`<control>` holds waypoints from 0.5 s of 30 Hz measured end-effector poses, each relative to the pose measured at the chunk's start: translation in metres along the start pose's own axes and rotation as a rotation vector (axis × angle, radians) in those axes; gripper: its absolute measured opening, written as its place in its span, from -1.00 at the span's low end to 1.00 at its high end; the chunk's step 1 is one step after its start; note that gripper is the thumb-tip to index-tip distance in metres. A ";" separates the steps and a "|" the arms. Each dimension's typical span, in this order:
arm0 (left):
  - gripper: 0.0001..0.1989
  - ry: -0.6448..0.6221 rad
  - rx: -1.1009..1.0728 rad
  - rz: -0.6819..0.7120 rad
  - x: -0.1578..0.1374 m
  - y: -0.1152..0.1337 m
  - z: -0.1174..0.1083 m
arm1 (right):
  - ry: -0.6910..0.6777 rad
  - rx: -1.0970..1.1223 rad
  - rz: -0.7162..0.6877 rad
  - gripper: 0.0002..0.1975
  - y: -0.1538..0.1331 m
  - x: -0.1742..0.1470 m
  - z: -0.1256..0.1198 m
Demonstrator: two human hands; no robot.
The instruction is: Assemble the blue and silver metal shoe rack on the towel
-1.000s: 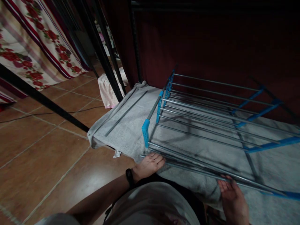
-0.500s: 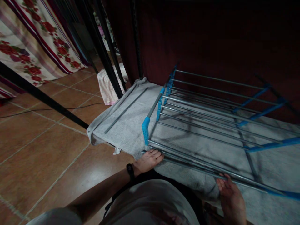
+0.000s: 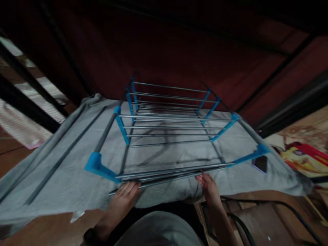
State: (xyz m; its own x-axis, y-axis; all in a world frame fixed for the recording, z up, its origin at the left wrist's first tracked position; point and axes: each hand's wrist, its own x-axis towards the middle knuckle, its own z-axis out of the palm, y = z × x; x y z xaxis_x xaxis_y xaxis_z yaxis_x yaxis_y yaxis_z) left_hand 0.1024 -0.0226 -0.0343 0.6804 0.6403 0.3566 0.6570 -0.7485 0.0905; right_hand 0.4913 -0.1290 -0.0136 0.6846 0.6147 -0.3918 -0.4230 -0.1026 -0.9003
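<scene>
A folded drying rack [image 3: 169, 133] of grey metal rods with blue plastic joints lies on a grey towel [image 3: 64, 171]. My left hand [image 3: 123, 198] rests at the rack's near rods on the left, fingers stretched along them. Further right, my right hand [image 3: 208, 184] touches the same near rods with its fingertips. Whether either hand grips a rod cannot be made out in the blur.
A dark red wall [image 3: 166, 44] rises behind the rack. Black metal bars [image 3: 28, 106] cross at the left. A dark small flat object [image 3: 260, 164] lies on the towel at the right. Colourful packaging [image 3: 304, 159] sits far right, with a black cable [image 3: 269, 203] on the floor.
The view has swung to the right and now faces the rack head-on. Both hands stay at the near rods, and the right one now sits nearer the middle.
</scene>
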 end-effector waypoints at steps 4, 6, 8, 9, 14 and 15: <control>-0.69 0.089 0.013 0.045 -0.002 -0.013 0.014 | 0.035 0.112 0.025 -0.56 -0.004 -0.001 0.007; -0.72 0.153 0.011 0.115 -0.002 -0.019 0.017 | 0.034 0.149 0.036 -0.55 -0.005 -0.001 0.010; -0.74 0.204 0.009 0.171 0.000 -0.023 0.019 | 0.023 0.175 0.038 -0.56 -0.007 -0.003 0.012; -0.74 0.222 0.007 0.196 0.000 -0.025 0.019 | 0.019 0.193 0.035 -0.56 -0.008 -0.004 0.013; -0.67 0.181 -0.009 0.252 -0.006 -0.035 0.023 | 0.029 0.265 -0.029 -0.54 -0.016 -0.008 0.017; -0.64 0.145 -0.008 0.220 -0.008 -0.036 0.025 | 0.033 0.268 -0.038 -0.53 -0.018 -0.008 0.018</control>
State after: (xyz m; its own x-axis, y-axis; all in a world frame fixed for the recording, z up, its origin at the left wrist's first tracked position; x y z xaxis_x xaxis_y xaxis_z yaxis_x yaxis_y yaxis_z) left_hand 0.0814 0.0035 -0.0641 0.7525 0.4307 0.4982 0.4954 -0.8687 0.0028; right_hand 0.4829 -0.1184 0.0087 0.7205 0.5875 -0.3685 -0.5353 0.1334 -0.8341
